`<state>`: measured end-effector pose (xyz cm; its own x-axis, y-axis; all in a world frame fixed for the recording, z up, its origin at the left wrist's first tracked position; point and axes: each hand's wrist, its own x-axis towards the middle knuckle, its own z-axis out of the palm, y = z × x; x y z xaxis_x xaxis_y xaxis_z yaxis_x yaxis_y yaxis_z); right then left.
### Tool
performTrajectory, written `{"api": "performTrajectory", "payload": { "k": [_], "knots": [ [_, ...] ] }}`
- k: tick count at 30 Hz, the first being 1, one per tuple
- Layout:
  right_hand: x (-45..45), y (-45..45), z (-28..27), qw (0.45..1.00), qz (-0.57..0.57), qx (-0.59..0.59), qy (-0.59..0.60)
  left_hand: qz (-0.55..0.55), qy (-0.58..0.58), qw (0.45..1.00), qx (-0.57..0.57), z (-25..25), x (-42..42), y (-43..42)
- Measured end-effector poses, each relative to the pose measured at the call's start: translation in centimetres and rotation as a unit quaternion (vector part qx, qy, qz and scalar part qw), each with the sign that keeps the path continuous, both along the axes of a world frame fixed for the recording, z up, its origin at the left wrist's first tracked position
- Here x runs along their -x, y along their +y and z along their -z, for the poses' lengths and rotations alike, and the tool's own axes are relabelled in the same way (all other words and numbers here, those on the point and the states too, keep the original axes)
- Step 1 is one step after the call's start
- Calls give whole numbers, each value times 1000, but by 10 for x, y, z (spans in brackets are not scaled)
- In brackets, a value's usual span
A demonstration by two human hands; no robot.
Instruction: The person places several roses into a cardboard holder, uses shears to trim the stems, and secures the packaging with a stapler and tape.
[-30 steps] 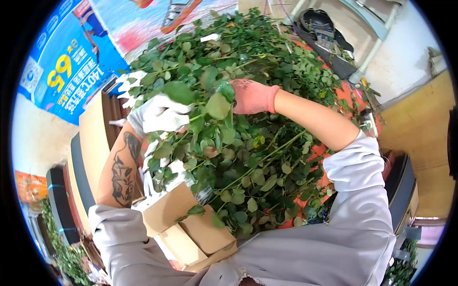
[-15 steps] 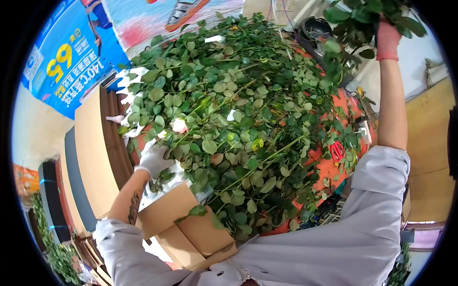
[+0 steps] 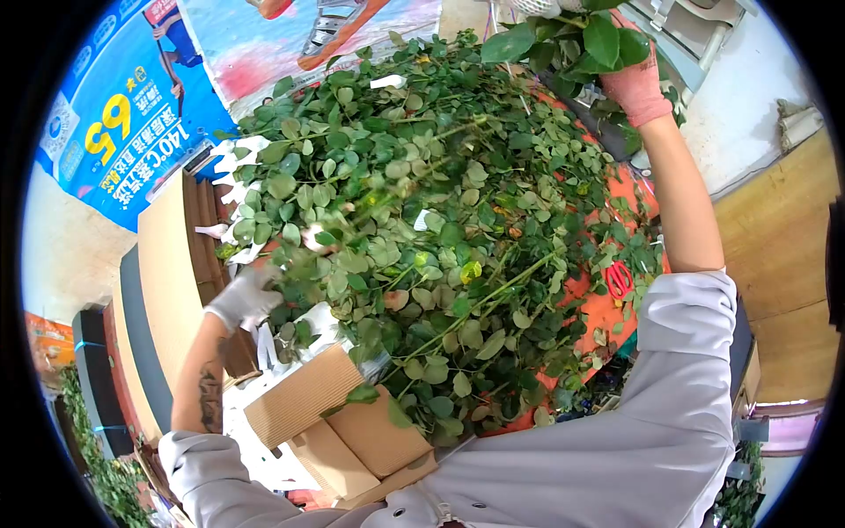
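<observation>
High at the upper right, my right hand [image 3: 635, 84], in a pinkish-red glove, is closed around a bunch of leafy rose stems [image 3: 572, 44]. White netting [image 3: 537, 7] shows beside that foliage at the top edge. My left hand [image 3: 245, 299], in a white glove, hovers at the left border of a large heap of rose stems and leaves [image 3: 458, 229]. Motion smears its fingers and the leaves beside them, so its grip is unclear. A pale pink rose [image 3: 315, 236] lies just beyond it, partly behind leaves.
Cardboard boxes [image 3: 167, 290] stand along the left side. An open corrugated carton [image 3: 299, 396] sits close in front of me. Red-handled scissors [image 3: 619, 280] lie on the orange surface [image 3: 607, 326] right of the heap. White paper strips [image 3: 238, 158] edge the heap's left.
My right hand has swung left and slightly down with the rose stems. My left hand has drawn back left from the leaves near the rose. The view has shifted slightly.
</observation>
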<state>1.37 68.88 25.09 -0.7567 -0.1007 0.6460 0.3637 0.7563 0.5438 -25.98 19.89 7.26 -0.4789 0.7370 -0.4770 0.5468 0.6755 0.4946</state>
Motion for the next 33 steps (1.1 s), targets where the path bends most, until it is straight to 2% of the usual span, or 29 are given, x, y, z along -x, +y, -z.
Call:
{"api": "performTrajectory", "payload": {
  "k": [1, 2, 3, 5, 6, 7, 9, 10, 11, 13, 15, 17, 19, 20, 22, 23, 25, 27, 30, 31, 32, 33],
  "knots": [
    [2, 3, 2, 997, 33, -65, 3, -24, -37, 997, 59, -1, -9, 0],
    [2, 4, 6, 998, 27, -63, 7, 134, 112, 982, 78, 26, -7, -2],
    [0, -3, 7, 999, 24, -25, 16, 286, 254, 919, 94, 54, -4, -3],
    [-2, -14, 9, 998, 16, 47, 33, 322, 240, 913, 67, 54, -20, 5],
    [-3, -10, 11, 998, -32, 18, 53, 338, 255, 902, 77, 53, -23, 10],
    [-4, -21, 12, 998, -11, 26, 58, 349, 275, 889, 107, 48, -24, 16],
    [-7, -19, 15, 998, -2, 44, 33, 254, 180, 922, 232, 28, -8, 44],
    [-10, -15, 19, 998, -5, 47, 33, 211, 155, 940, 221, 12, 4, 62],
    [-11, -11, 25, 998, -2, 52, 34, 167, 131, 955, 208, 0, 18, 77],
    [-8, -11, 34, 998, 2, 56, 35, 65, 287, 955, 35, -7, 44, 84],
    [-8, -18, 39, 990, 100, 97, 1, 90, 415, 899, -102, -3, 59, 103],
    [-13, 2, 58, 992, 77, 96, 31, 106, 483, 867, -66, 19, 62, 127],
    [-18, 13, 65, 982, 133, 134, 30, 62, 321, 943, 61, 40, 53, 154],
    [-25, 18, 65, 980, 146, 132, 26, 62, 244, 962, 104, 57, 53, 159],
    [-40, 27, 70, 976, 86, 189, 61, 109, 336, 929, 108, 66, 30, 156],
    [-47, 32, 73, 975, 95, 191, 58, 136, 371, 913, 101, 66, 28, 154],
    [-61, 42, 81, 977, 119, 160, 75, 139, 322, 932, 93, 70, 27, 154],
    [-74, 53, 88, 978, 119, 160, 64, 112, 332, 935, 50, 68, 26, 155],
    [-88, 78, 98, 988, 141, 50, 47, 60, 444, 886, -117, 68, 57, 147],
    [-90, 81, 100, 988, 144, 45, 43, 43, 533, 828, -168, 69, 77, 141],
    [-90, 80, 102, 988, 143, 43, 37, 16, 630, 768, -113, 40, 72, 142],
    [-90, 78, 104, 989, 140, 43, 34, 6, 689, 705, -168, 38, 75, 140]
  ]
}}
